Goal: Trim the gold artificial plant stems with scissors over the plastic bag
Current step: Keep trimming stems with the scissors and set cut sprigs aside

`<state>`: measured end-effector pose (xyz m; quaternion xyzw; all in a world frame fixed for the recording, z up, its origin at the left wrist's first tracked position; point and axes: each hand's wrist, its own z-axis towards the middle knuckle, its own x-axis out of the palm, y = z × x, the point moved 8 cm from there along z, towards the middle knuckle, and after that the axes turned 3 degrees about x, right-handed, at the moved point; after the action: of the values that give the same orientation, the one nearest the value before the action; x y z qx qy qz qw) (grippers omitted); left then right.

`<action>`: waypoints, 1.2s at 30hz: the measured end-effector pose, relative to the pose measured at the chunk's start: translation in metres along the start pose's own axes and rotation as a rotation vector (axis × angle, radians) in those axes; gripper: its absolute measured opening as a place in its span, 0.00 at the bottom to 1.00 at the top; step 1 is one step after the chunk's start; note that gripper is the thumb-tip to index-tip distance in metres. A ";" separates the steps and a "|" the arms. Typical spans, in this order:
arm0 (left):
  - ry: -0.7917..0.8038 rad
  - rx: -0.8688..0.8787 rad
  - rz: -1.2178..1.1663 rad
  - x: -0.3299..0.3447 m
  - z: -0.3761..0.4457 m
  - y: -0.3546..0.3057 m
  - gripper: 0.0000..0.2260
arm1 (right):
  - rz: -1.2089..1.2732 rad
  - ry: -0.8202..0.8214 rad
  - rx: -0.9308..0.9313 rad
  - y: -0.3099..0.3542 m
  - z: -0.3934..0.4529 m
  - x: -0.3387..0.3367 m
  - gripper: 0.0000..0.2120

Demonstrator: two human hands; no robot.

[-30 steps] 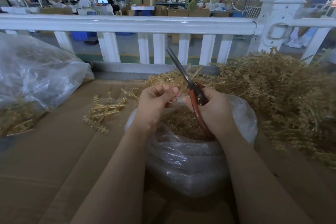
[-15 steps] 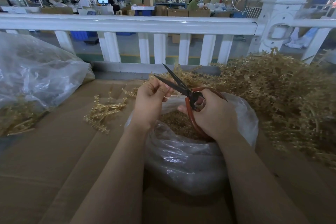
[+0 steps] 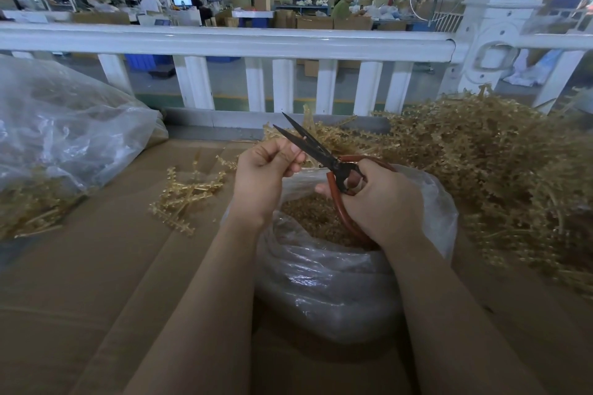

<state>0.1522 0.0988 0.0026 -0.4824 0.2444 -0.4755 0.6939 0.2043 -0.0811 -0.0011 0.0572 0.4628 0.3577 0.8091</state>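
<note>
Scissors (image 3: 316, 149) open beside left hand (image 3: 264, 178).

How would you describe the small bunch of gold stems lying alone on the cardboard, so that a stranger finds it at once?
Start at the white railing and come down to the brown cardboard. Left of the left hand lies a small loose bunch of gold stems. Unlike the big heap on the right, it lies apart, outside any bag.

White railing (image 3: 224, 40), cardboard surface (image 3: 80, 282)
</note>
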 end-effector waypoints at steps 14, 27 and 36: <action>-0.028 -0.056 -0.214 -0.006 0.003 0.012 0.02 | 0.011 -0.009 -0.034 0.002 0.000 0.001 0.28; -0.069 -0.096 -0.249 -0.009 0.003 0.012 0.07 | 0.035 0.009 -0.043 0.001 0.000 0.003 0.31; -0.002 -0.061 -0.188 -0.005 0.001 0.010 0.05 | 0.064 -0.013 -0.043 0.000 -0.002 -0.001 0.26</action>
<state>0.1553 0.1043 -0.0067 -0.5245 0.2116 -0.5305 0.6314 0.2030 -0.0821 -0.0016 0.0571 0.4477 0.3930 0.8011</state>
